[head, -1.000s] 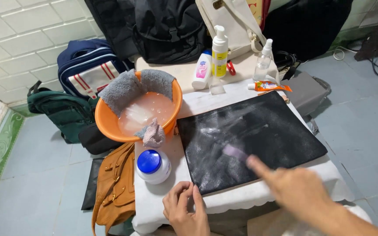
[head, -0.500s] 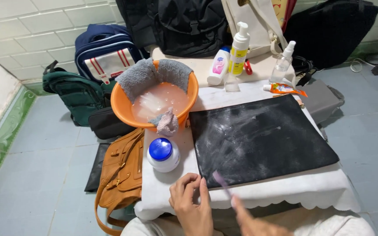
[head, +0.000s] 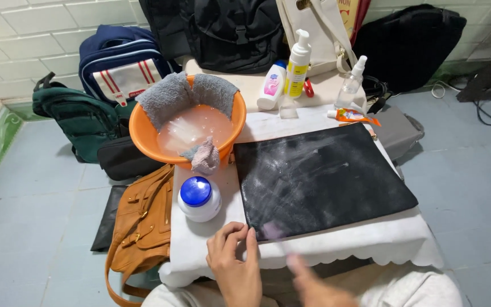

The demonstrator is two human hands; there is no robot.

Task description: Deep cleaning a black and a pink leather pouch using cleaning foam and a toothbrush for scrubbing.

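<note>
Far left on the floor: green backpack (head: 75, 116), w/ a navy backpack (head: 121, 65) behind it and a tan leather bag (head: 143, 219) leaning against the bench (head: 336, 250). On the bench's left part, an orange basin (head: 191, 122) holds cloudy water, grey cloths draped over its rim. Just in front of it sits a white jar w/ blue lid (head: 199, 198). Left hand (head: 235, 264) rests at the near edge, fingers loosely curled, fingertips touching the near-left corner of the black flat bag (head: 325, 176); nothing gripped. That bag lies flat mid-bench, smeared w/ white streaks. Right hand (head: 319, 287) is blurred; a purplish object (head: 272, 231) is just beyond its fingers, grip can't be told. Bottles (head: 296, 71) stand at the back.
</note>
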